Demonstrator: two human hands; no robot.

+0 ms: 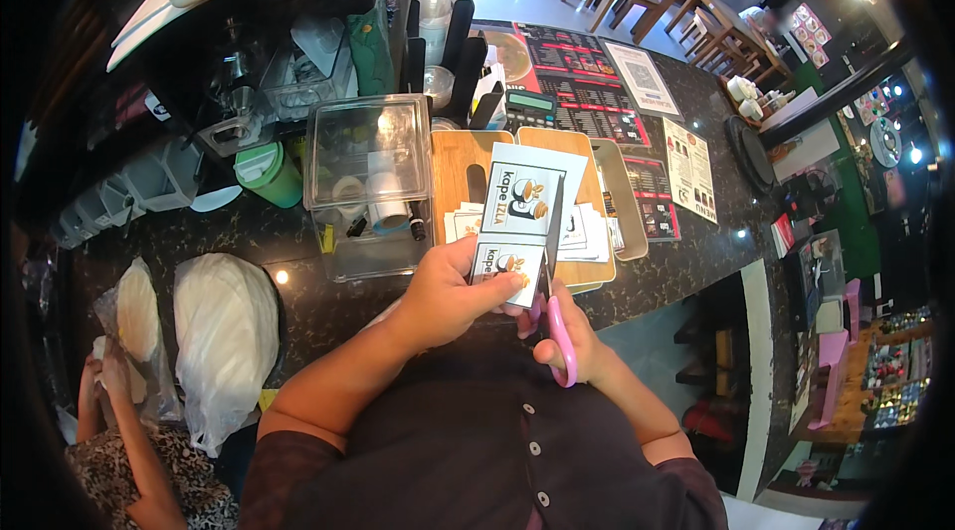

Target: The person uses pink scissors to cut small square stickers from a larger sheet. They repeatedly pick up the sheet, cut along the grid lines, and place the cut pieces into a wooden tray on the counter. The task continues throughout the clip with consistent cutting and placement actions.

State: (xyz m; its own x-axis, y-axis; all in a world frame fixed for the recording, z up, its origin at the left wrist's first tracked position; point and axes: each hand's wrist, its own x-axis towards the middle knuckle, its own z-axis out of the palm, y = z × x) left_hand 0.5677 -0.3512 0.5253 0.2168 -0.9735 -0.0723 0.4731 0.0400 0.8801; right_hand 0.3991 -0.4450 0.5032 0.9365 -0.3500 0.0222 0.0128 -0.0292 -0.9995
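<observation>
My left hand (448, 291) holds a white printed paper sheet (517, 198) with coffee-cup pictures, thumb on top of its lower part. In my right hand (578, 343) are scissors (561, 332) with pink handles. The dark blades point away from me and lie along the right side of the printed cards, with the sheet between or against them; their exact opening cannot be told. Under the sheet sits a wooden board (466, 157), and a second wooden board (600, 261) lies to the right. Cut paper cards (586, 235) rest on the boards.
A clear plastic box (365, 157) with paper rolls and markers stands left of the boards. Behind are a calculator (531, 103), printed menus (578, 52) and stacked plastic cups (435, 15). A beige tray (627, 216) is at right. Another person's hands (112, 366) work beside plastic-wrapped items (224, 321) at far left.
</observation>
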